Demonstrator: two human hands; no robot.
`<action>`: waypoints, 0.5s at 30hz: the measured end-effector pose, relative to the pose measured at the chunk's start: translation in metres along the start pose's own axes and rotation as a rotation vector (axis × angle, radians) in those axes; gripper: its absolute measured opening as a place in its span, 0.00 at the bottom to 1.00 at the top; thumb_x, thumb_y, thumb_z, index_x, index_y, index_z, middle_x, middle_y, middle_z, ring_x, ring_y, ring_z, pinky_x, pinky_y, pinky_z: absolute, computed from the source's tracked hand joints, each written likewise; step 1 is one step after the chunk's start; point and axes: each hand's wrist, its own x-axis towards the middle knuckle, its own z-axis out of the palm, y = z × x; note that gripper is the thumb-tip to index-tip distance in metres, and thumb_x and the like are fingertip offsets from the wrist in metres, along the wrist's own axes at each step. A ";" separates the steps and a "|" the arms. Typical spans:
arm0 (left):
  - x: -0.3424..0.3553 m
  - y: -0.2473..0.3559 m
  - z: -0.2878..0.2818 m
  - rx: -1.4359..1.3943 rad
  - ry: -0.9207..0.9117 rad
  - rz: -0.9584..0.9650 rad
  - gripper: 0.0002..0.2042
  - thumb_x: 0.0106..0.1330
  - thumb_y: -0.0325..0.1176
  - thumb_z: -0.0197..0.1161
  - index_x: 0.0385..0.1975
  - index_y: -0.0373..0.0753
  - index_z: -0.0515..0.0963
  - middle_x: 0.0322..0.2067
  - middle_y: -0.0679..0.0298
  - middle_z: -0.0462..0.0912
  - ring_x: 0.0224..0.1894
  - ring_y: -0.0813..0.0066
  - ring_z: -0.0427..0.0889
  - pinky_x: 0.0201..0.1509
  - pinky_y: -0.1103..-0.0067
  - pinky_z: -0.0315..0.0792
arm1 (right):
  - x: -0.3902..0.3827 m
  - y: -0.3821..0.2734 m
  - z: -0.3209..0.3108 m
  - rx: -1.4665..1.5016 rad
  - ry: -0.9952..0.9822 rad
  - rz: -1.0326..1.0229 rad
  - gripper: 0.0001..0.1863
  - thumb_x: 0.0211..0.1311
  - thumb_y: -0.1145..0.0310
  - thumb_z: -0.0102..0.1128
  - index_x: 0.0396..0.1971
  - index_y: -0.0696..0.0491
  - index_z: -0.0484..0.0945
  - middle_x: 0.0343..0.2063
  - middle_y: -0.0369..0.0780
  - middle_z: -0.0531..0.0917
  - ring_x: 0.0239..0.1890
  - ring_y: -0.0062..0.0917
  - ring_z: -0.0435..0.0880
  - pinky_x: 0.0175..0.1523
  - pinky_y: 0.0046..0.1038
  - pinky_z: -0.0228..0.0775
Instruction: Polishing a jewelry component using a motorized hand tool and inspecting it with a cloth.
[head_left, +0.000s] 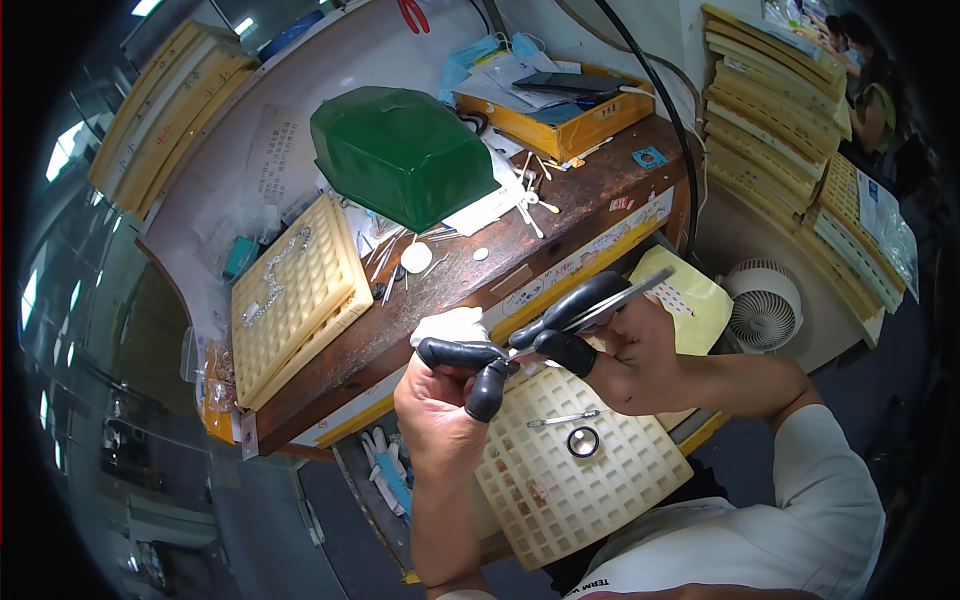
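Observation:
Black rubber cots cover several fingers of both hands. My left hand (447, 395) is closed in a pinch, and the small piece at its fingertips is too small to make out. My right hand (625, 345) grips thin metal tweezers (640, 290), their tips meeting my left fingertips. Just behind my left hand is a white wad (450, 327) at the bench edge. Below the hands lies a cream tray (600, 490) with a grid of pockets, a few holding small reddish bits. On it rest a black-rimmed loupe (582, 441) and a slim metal tool (563, 419).
A green box-like cover (400, 155) stands on the brown bench (455, 270) among swabs and thin tools. Yellow gridded trays (300, 310) carrying a silvery chain (270, 285) sit at left. An orange box (560, 122), stacked trays (770, 120) and a white fan (763, 305) are at right.

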 end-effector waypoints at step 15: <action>-0.003 0.006 0.010 0.083 0.001 0.021 0.09 0.57 0.15 0.67 0.35 0.33 0.79 0.31 0.70 0.79 0.29 0.90 0.67 0.33 0.90 0.63 | 0.016 -0.019 -0.006 0.313 0.003 0.419 0.10 0.66 0.83 0.51 0.45 0.64 0.65 0.40 0.47 0.81 0.43 0.28 0.86 0.49 0.31 0.83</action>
